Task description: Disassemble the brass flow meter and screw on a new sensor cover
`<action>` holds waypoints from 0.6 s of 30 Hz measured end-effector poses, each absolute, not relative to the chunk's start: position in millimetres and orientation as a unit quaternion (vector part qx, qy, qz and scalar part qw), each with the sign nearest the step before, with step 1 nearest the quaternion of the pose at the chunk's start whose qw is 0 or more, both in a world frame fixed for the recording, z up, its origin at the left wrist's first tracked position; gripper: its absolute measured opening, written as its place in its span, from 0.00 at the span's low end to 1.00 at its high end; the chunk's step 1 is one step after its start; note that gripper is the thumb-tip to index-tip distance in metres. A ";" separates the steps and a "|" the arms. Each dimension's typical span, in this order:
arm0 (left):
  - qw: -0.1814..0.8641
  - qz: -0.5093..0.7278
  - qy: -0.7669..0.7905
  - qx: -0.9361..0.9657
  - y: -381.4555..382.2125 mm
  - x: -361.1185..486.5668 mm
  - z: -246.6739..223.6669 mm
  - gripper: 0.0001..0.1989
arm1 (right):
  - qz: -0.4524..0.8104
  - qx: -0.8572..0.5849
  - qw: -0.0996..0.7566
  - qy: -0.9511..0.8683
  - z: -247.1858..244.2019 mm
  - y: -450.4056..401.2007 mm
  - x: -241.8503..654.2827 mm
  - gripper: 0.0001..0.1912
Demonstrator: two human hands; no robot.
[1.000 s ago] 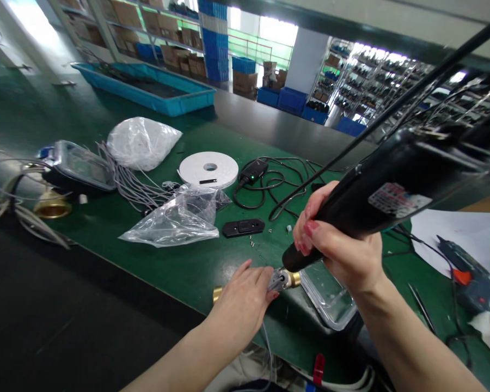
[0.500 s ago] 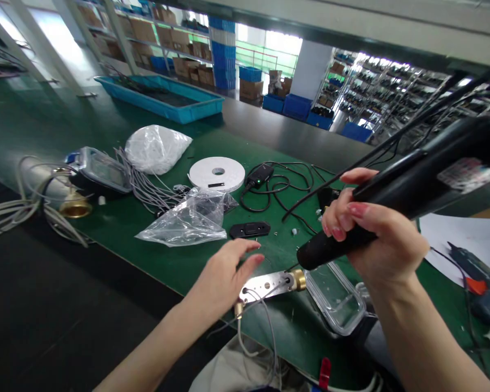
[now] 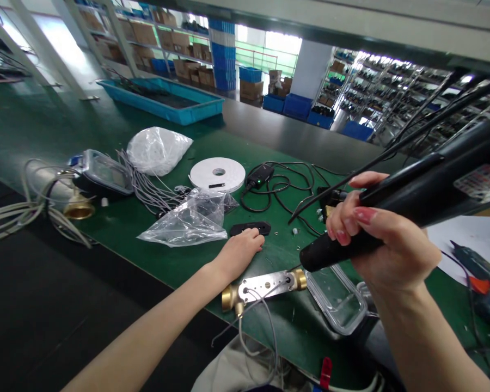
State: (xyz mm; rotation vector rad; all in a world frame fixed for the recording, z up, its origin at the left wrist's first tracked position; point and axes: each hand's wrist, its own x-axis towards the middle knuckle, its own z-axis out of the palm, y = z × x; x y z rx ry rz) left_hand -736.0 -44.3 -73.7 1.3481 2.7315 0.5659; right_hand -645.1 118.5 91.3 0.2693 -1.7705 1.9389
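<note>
My right hand is wrapped around a black electric screwdriver. It tilts down to the left, and its thin bit reaches the right end of the metal plate on a brass pipe fitting. Grey cables come out of this fitting, which lies near the bench's front edge. Just behind it, my left hand has its fingers bent over the near right part of a small black plastic plate; its thumb is mostly hidden. To the right of the fitting lies a clear plastic cover.
Plastic bags, a white tape roll and a black adapter with looped cable lie behind my hands. A meter with cables is at left. A blue tray stands further back, and a dark power tool rests at right.
My left hand has moved from beside the fitting, up and slightly left, onto the black plate, its fingers now curled. The fitting's left end is uncovered. The screwdriver has shifted slightly right.
</note>
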 end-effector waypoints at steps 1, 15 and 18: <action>0.017 0.187 0.880 0.436 -44.2 -736.4 -74.0 0.06 | 0.711 0.098 0.248 -0.651 90.9 118.4 -644.9 0.12; -0.072 0.537 0.806 0.238 -109.4 -658.2 -46.8 0.08 | 0.773 0.087 0.262 -0.571 96.7 104.0 -631.5 0.08; -0.068 0.560 0.789 0.242 -112.0 -635.5 -56.7 0.15 | 0.788 0.094 0.245 -0.557 96.1 92.6 -628.6 0.07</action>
